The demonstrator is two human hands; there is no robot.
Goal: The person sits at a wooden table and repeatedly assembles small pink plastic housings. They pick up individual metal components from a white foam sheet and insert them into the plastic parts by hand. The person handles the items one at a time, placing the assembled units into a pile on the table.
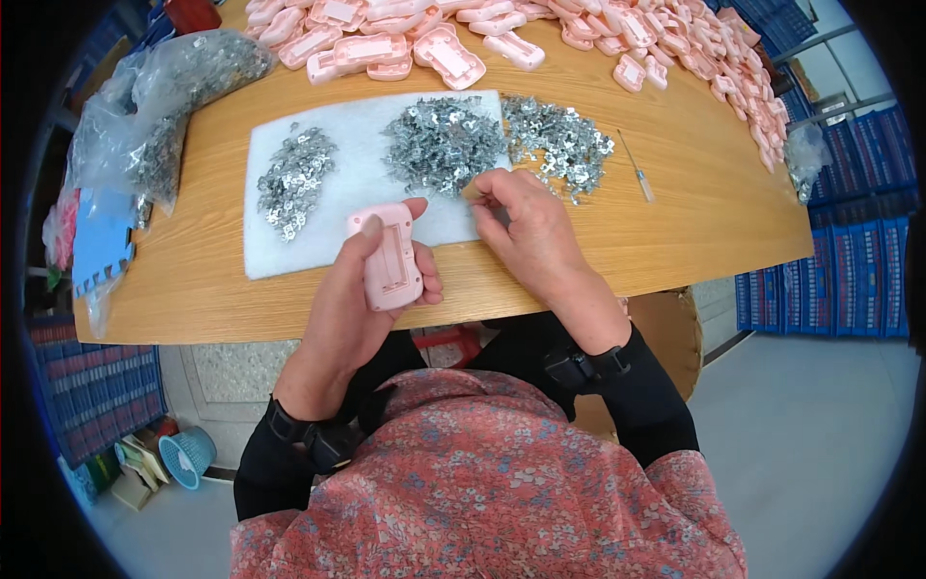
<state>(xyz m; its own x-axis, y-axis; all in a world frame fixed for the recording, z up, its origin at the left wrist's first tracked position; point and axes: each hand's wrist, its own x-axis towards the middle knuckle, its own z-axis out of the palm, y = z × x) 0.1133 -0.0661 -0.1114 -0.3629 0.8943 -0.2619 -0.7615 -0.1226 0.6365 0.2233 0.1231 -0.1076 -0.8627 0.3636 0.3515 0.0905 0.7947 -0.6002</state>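
My left hand (338,318) is wrapped round a pink plastic casing (394,259), its thumb lying over the top end. A rectangular recess shows in the casing's upturned face. To its right, my right hand (533,227) is closed in a pinch at the near edge of the middle pile of small silvery metal pieces (444,145). A tan patch shows at its fingertips; what they hold, if anything, is too small to make out. A smaller pile of metal pieces (294,183) is on the left of the white foam sheet (362,121), and another pile (559,145) lies right of the sheet.
Many pink casings (453,58) are heaped along the table's far side. A thin screwdriver (644,183) lies to the right on the wooden table (694,222). Clear plastic bags (145,125) of metal pieces and a blue foam mat (101,236) sit at the left.
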